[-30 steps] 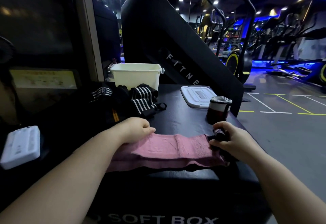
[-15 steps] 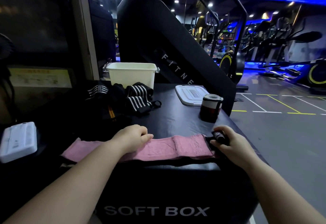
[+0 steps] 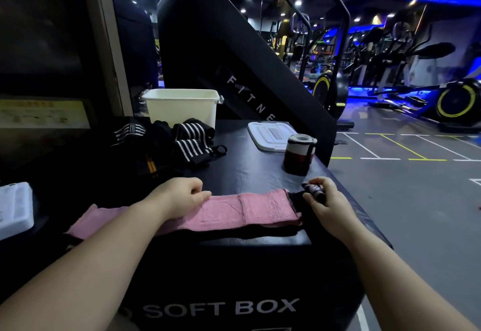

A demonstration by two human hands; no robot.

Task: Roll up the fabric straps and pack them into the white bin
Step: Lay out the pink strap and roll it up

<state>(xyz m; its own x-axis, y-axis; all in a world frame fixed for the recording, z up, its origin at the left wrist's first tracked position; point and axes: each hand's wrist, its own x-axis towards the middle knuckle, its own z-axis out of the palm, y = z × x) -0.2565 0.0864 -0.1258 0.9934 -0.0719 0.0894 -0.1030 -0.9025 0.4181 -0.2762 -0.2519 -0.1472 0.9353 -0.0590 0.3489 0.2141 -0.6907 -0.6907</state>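
A pink fabric strap (image 3: 247, 211) lies stretched flat across the front of the black soft box (image 3: 244, 169). My left hand (image 3: 179, 196) rests on the strap's middle-left part with its fingers curled, pinning it down. My right hand (image 3: 322, 200) pinches the strap's dark right end, which is rolled into a small tight coil (image 3: 313, 190). One finished rolled strap (image 3: 299, 153) stands upright behind my right hand. The white bin (image 3: 182, 106) sits at the back of the box. A heap of black straps with white stripes (image 3: 187, 143) lies in front of the bin.
The bin's white lid (image 3: 270, 135) lies flat at the back right of the box. A white flat object (image 3: 14, 208) sits at the far left. A black stair machine (image 3: 234, 57) rises behind the box. Open gym floor lies to the right.
The strap now lies further left and straighter, with more of its left end showing. My right hand has turned the dark end further into a small coil. The left hand keeps its place on the strap.
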